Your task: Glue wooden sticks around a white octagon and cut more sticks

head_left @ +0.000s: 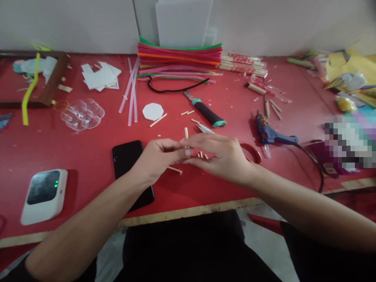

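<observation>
My left hand (163, 156) and my right hand (221, 154) meet at the fingertips above the table's front part. Both are closed in a pinch around a short wooden stick (186, 132), whose upper end pokes up between them; fingers cover its lower part. Below my left hand a thin wooden stick (175, 170) shows, partly hidden by the hand. Several cut stick pieces (201, 155) appear in the gap by my right thumb. Scissors lie under my right hand, with the red handle (253, 152) showing on one side and the blades (205, 128) beyond.
A black phone (126, 154) lies under my left forearm; a white device (44, 196) stands left. Behind my hands are a utility knife (207, 111), a white octagon (152, 111) and a pile of pipe cleaners (179, 56). A blue glue gun (272, 135) with its cord lies right.
</observation>
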Demonstrator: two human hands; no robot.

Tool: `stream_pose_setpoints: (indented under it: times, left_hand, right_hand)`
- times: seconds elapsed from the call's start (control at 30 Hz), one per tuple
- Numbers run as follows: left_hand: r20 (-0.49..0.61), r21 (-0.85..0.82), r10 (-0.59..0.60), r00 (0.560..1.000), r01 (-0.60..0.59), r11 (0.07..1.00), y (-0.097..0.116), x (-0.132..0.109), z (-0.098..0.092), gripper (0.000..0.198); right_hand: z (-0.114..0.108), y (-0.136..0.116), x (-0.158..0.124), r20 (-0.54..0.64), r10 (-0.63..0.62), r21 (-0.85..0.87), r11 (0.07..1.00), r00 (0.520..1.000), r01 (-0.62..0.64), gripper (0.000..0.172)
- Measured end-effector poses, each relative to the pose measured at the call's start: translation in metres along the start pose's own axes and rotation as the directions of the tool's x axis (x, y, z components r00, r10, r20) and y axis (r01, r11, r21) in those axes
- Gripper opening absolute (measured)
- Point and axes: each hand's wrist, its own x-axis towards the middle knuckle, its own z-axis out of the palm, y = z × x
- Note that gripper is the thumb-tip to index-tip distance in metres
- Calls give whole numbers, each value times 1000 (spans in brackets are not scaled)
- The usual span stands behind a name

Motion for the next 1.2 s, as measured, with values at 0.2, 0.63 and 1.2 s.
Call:
stream_pose_setpoints:
  times: [0.2,0.63,1.2]
  left_hand:
    - [6,-20,9,1000,-8,1000,5,1,-2,21]
    - [-16,-135,-109,994,106,985,13,2,-1,28]
    - [-48,-134,-86,995,78,988,10,1,4,27]
  right_hand:
    - [3,-1,2,37,1,-34,999,999,0,31]
    - [-5,-5,2,80,66,-159,986,995,-52,35]
    - [-12,-7,-3,88,139,28,990,986,-142,50]
